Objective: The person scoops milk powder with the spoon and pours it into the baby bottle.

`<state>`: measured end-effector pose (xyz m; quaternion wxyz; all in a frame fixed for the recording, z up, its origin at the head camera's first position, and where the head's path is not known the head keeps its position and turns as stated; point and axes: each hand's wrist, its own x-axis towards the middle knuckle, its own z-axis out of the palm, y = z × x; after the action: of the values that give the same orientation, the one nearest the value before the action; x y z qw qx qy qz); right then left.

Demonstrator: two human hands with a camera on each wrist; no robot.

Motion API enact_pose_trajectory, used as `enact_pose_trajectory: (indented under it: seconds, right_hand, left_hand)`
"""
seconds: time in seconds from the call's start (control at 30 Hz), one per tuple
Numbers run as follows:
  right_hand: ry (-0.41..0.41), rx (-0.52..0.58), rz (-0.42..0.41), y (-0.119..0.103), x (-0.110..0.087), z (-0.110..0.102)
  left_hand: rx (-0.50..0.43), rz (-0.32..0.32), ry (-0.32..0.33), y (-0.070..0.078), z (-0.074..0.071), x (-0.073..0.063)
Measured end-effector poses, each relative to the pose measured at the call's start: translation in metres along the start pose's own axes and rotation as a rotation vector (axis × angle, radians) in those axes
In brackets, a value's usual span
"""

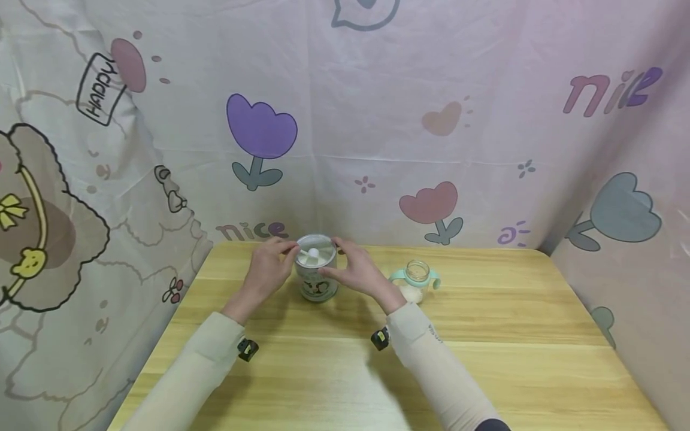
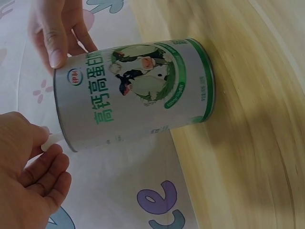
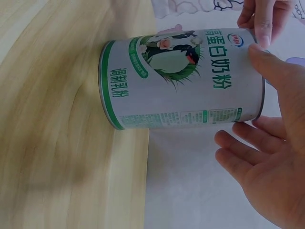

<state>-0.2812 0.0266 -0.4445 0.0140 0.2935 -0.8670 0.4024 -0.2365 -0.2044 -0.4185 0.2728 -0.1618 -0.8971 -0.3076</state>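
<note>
A milk powder can (image 1: 317, 287) with a cow picture and green trim stands uncovered on the table. At its mouth lies a small white scoop (image 1: 314, 254). My left hand (image 1: 268, 267) pinches the handle of this scoop (image 2: 51, 141) between thumb and fingers, right at the can's rim. The right hand (image 1: 356, 269) holds the can near its top, thumb on the near side and fingertips round the right side, as the right wrist view (image 3: 267, 143) also has it. The can's lower inside is hidden.
Right of the can, behind my right wrist, stands a clear bottle (image 1: 417, 271) with mint-green handles, its top open and pale contents at the bottom. A patterned cloth (image 1: 345, 197) hangs along the back edge of the wooden table (image 1: 323, 371). Black wrist cameras (image 1: 380, 339) sit under both sleeves.
</note>
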Motion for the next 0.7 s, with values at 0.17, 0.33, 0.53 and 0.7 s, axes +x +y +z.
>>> enact_pose_trajectory:
  seconds: [0.17,0.33,0.53,0.7]
  right_hand:
    - [-0.004,-0.010,0.010,0.0008,0.0003,0.0000]
    - [-0.007,-0.010,0.012,0.0003,0.0012,0.0001]
    - [-0.008,-0.021,0.017,0.0000,0.0013,0.0004]
    - [-0.006,-0.023,0.022,0.0008,0.0014,0.0004]
  left_hand:
    - [0.046,0.042,0.000,-0.0016,0.0044,0.0008]
    - [0.049,0.054,-0.007,-0.0028,0.0055,-0.0001]
    - [0.040,0.040,-0.041,-0.0029,0.0047,-0.0009]
    - [0.019,0.039,-0.048,-0.0028,0.0053,-0.0009]
